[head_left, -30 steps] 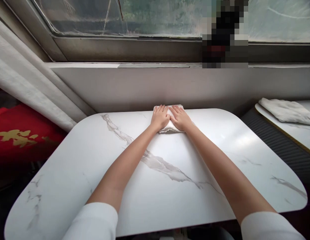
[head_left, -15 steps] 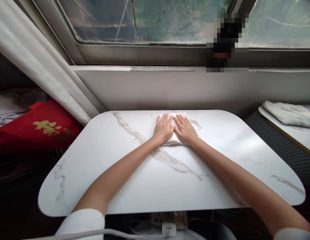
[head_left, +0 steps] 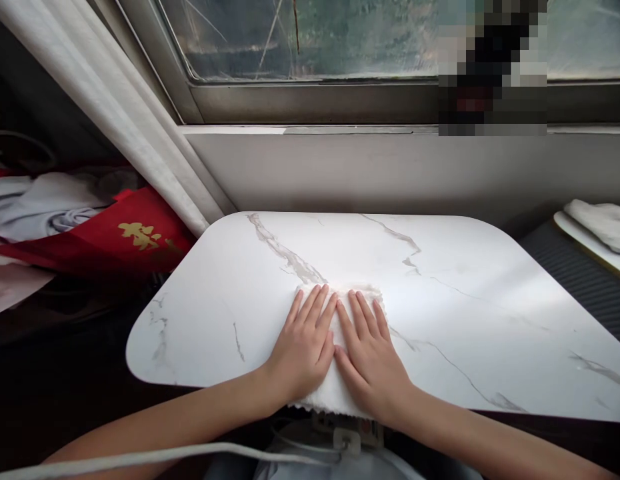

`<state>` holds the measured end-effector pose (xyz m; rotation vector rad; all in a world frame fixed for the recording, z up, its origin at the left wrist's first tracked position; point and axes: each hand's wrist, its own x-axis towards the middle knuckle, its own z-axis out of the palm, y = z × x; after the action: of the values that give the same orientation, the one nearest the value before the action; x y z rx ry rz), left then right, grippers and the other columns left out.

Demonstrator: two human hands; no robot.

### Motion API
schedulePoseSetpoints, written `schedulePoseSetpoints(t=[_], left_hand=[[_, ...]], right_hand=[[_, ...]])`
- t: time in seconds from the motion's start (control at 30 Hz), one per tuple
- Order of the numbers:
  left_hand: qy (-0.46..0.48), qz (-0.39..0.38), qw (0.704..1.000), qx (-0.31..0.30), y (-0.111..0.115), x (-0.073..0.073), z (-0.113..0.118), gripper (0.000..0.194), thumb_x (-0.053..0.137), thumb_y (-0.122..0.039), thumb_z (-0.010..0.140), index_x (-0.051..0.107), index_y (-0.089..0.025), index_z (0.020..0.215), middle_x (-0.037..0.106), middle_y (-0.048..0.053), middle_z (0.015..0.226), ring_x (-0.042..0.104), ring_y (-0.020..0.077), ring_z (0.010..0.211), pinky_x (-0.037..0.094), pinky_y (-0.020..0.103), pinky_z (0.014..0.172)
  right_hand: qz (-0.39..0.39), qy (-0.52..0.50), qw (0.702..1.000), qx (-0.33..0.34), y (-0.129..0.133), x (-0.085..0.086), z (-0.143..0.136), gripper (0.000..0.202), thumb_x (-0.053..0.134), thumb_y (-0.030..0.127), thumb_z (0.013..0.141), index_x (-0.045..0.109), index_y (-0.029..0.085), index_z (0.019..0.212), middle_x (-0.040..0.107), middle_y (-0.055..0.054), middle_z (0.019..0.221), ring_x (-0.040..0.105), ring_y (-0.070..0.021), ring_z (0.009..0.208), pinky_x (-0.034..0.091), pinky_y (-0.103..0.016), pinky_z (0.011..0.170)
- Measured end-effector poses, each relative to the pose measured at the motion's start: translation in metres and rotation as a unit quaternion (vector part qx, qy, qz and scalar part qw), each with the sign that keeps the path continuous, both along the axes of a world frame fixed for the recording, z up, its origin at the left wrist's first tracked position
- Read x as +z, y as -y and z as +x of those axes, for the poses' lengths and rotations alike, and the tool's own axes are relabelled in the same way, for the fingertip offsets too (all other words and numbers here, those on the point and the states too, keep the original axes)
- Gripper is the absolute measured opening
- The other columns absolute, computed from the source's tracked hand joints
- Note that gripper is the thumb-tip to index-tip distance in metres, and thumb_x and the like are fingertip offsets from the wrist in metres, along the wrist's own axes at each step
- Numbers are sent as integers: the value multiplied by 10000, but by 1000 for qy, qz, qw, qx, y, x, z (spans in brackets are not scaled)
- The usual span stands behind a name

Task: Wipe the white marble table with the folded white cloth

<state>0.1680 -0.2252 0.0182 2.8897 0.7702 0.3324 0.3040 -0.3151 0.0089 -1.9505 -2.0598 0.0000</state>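
A white fluffy cloth point(head_left: 337, 393) lies spread on the marble-patterned white table point(head_left: 200, 313), and its lower edge reaches the table's front edge. My left hand point(head_left: 306, 343) rests flat on the cloth's left half, fingers stretched out and slightly apart. On the right half lies my right hand point(head_left: 369, 353), also flat with its fingers extended. Both palms press down, and the thumbs nearly meet at the middle of the cloth. Parts of the cloth are covered by the hands.
A window point(head_left: 310, 47) and its sill run behind the table. On the left hang a pale curtain point(head_left: 110, 100) and a red bag point(head_left: 115, 237) with fabric in it. Another folded white cloth point(head_left: 603, 223) sits at the right. A white cable point(head_left: 190, 450) crosses the front.
Both hands have drawn the cloth from the table's far side back to its front edge. The view has shifted, so the surroundings appear further right.
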Motion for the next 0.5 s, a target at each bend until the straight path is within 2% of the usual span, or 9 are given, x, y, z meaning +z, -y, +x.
schedulePoseSetpoints(t=[0.13, 0.23, 0.5], left_hand=[[-8, 4, 1000, 20, -11, 0, -9, 549, 309, -180, 895, 270, -106, 1438, 232, 96, 1512, 125, 224, 1403, 121, 464, 1148], [-9, 3, 999, 47, -31, -2, -5, 533, 295, -191, 901, 292, -108, 1427, 260, 98, 1503, 147, 215, 1399, 118, 460, 1148], [-19, 14, 996, 87, -121, -7, 40, 514, 277, -212, 911, 325, -80, 1406, 292, 105, 1490, 181, 198, 1391, 87, 410, 1150]], right_hand=[[-11, -11, 1000, 7, -17, 2, -8, 614, 284, 344, 941, 100, 127, 1485, 115, -108, 1544, 18, -259, 1413, 126, -526, 1141], [-18, -11, 1000, 7, -41, 2, -4, 599, 297, 344, 928, 203, 95, 1465, 184, -135, 1527, 57, -250, 1413, 116, -504, 1142], [-22, 8, 1000, -16, -138, 1, 34, 596, 288, 358, 923, 261, 76, 1448, 230, -156, 1511, 144, -262, 1401, 109, -451, 1135]])
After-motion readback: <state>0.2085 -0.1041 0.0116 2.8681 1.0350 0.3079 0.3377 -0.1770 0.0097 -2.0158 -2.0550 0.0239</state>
